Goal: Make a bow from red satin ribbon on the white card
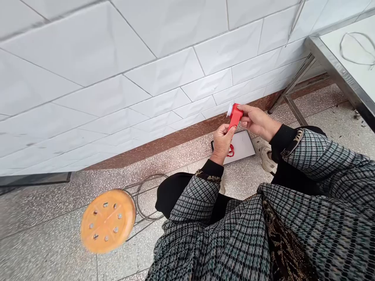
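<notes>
Between my two hands is a small red object with a white disc (229,110) at its upper left end; its exact kind I cannot make out. My left hand (222,142) pinches the lower end of the red object (235,115), thumb on top. At its upper end, the thumb and fingers of my right hand (258,120) close on its right side. Below them on the floor lies a flat white board or box lid (243,145) with a dark edge. A red loop (231,151) rests on it, partly hidden by my left hand.
A round orange stool (108,220) with holes in its seat and metal legs stands at the lower left. White wall tiles (170,66) rise in front. At the right is a metal-framed table (331,58) with a loop of thin wire (359,47) on it.
</notes>
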A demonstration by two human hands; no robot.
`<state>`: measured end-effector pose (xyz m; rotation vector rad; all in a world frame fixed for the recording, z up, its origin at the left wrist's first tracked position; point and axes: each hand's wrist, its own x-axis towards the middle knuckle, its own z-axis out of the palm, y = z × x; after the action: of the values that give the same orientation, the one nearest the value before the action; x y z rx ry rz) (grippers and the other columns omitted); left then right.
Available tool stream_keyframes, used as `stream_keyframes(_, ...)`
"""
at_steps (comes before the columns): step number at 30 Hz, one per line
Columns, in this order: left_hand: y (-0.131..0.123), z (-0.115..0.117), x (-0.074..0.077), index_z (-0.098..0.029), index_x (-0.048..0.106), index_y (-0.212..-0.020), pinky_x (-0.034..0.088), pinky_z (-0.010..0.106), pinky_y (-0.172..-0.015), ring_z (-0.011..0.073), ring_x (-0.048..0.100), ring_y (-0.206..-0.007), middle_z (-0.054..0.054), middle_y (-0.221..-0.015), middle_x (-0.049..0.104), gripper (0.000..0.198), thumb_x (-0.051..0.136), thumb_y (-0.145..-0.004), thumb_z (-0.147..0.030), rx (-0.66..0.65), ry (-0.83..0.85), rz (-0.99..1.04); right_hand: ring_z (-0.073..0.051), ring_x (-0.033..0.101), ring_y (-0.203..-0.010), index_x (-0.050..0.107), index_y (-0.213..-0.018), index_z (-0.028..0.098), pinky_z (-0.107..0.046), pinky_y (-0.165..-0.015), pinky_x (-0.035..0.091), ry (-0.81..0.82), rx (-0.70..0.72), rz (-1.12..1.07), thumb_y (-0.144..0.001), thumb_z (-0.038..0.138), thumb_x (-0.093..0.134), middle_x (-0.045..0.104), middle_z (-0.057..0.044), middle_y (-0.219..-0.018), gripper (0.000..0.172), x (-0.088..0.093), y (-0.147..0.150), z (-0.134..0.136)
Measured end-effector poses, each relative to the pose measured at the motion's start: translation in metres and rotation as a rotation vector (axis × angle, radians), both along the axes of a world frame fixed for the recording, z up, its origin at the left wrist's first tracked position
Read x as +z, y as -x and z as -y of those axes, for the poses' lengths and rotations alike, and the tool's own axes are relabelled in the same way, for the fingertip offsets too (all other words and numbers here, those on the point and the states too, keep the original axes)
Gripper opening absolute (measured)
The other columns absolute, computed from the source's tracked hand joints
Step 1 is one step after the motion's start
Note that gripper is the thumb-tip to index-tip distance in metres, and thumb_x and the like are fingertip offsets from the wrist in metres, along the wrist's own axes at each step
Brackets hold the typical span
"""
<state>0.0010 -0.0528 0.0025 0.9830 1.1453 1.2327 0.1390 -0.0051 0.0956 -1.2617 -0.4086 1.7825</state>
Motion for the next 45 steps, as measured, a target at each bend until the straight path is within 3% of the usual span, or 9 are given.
stream_keyframes(5, 0.003, -0.004, -0.003, -0.019, 0.058, -0.072, 0.022, 0.021, -0.044, 0.0053, 0.032, -0.046, -0.008, -0.053, 0.045, 0.039, 0.083, -0.076, -0.049, 0.003, 0.017, 0.005, -0.003, 0.026, -0.041, 0.060, -0.078, 0.015, -0.014, -0.035, 0.024, 0.050, 0.041, -0.031, -0.101, 0.012, 0.055, 0.052, 0.004, -0.056, 0.023, 0.006, 0.001, 0.003)
stream_keyframes(8, 0.005, -0.008, -0.004, -0.021, 0.065, -0.095, 0.021, 0.021, -0.041, 0.0049, 0.032, -0.042, -0.009, -0.055, 0.048, 0.041, 0.088, -0.071, -0.046, -0.028, 0.074, 0.116, -0.002, 0.022, -0.039, 0.059, -0.078, 0.014, -0.013, -0.033, 0.022, 0.114, 0.099, -0.055, -0.102, 0.011, 0.052, 0.048, 0.004, -0.054, 0.025, 0.010, 0.000, 0.003)
stream_keyframes(12, 0.011, -0.013, -0.004, -0.023, 0.064, -0.122, 0.024, 0.020, -0.040, 0.0033, 0.032, -0.041, -0.011, -0.059, 0.050, 0.070, 0.096, -0.061, -0.037, -0.145, 0.090, 0.215, -0.001, 0.016, -0.038, 0.060, -0.081, 0.014, -0.013, -0.031, 0.019, 0.202, 0.237, -0.115, -0.099, 0.009, 0.054, 0.045, 0.006, -0.053, 0.019, 0.012, -0.006, 0.000)
stream_keyframes(17, 0.014, -0.012, -0.005, -0.020, 0.064, -0.100, 0.026, 0.020, -0.038, 0.0022, 0.035, -0.039, -0.011, -0.058, 0.053, 0.065, 0.100, -0.050, -0.041, -0.201, 0.075, 0.286, -0.002, 0.015, -0.039, 0.059, -0.084, 0.016, -0.013, -0.031, 0.021, 0.222, 0.370, -0.187, -0.100, 0.015, 0.057, 0.047, 0.006, -0.055, 0.015, 0.009, -0.010, 0.005)
stream_keyframes(25, -0.006, -0.002, 0.006, -0.020, 0.058, -0.090, 0.021, 0.018, -0.038, 0.0014, 0.031, -0.037, -0.013, -0.051, 0.044, 0.057, 0.095, -0.060, -0.052, -0.034, 0.172, 0.367, -0.005, 0.037, -0.044, 0.060, -0.078, 0.017, -0.015, -0.040, 0.035, -0.057, 0.169, 0.079, -0.101, 0.023, 0.065, 0.048, 0.005, -0.054, 0.024, -0.001, 0.010, 0.025)
stream_keyframes(30, -0.014, 0.004, 0.003, -0.018, 0.062, -0.084, 0.022, 0.019, -0.039, 0.0026, 0.033, -0.038, -0.011, -0.052, 0.047, 0.050, 0.088, -0.068, -0.058, 0.021, 0.146, 0.253, -0.006, 0.032, -0.043, 0.059, -0.080, 0.018, -0.017, -0.040, 0.032, -0.064, -0.012, 0.111, -0.100, 0.021, 0.065, 0.047, 0.006, -0.054, 0.021, -0.001, -0.001, -0.001)
stream_keyframes(37, -0.002, 0.000, -0.007, -0.017, 0.062, -0.075, 0.025, 0.020, -0.045, 0.0045, 0.036, -0.045, -0.008, -0.053, 0.047, 0.041, 0.083, -0.075, -0.053, 0.000, -0.010, 0.019, -0.003, 0.024, -0.039, 0.059, -0.083, 0.015, -0.014, -0.034, 0.023, 0.026, 0.020, 0.028, -0.103, 0.013, 0.052, 0.050, 0.005, -0.056, 0.021, 0.009, -0.005, -0.005)
stream_keyframes(40, 0.002, -0.005, -0.012, -0.018, 0.068, -0.094, 0.024, 0.021, -0.044, 0.0042, 0.035, -0.044, -0.008, -0.056, 0.051, 0.041, 0.085, -0.074, -0.049, -0.032, 0.015, 0.064, -0.002, 0.024, -0.038, 0.058, -0.083, 0.014, -0.012, -0.033, 0.023, 0.098, 0.062, -0.036, -0.102, 0.012, 0.051, 0.051, 0.005, -0.055, 0.021, 0.012, -0.004, -0.002)
stream_keyframes(45, 0.009, -0.012, -0.016, -0.023, 0.062, -0.130, 0.023, 0.021, -0.040, 0.0036, 0.032, -0.040, -0.011, -0.056, 0.049, 0.068, 0.089, -0.071, -0.043, -0.181, 0.040, 0.220, -0.001, 0.017, -0.036, 0.058, -0.084, 0.014, -0.011, -0.030, 0.022, 0.218, 0.165, -0.136, -0.099, 0.010, 0.053, 0.052, 0.005, -0.054, 0.016, 0.009, -0.008, -0.003)
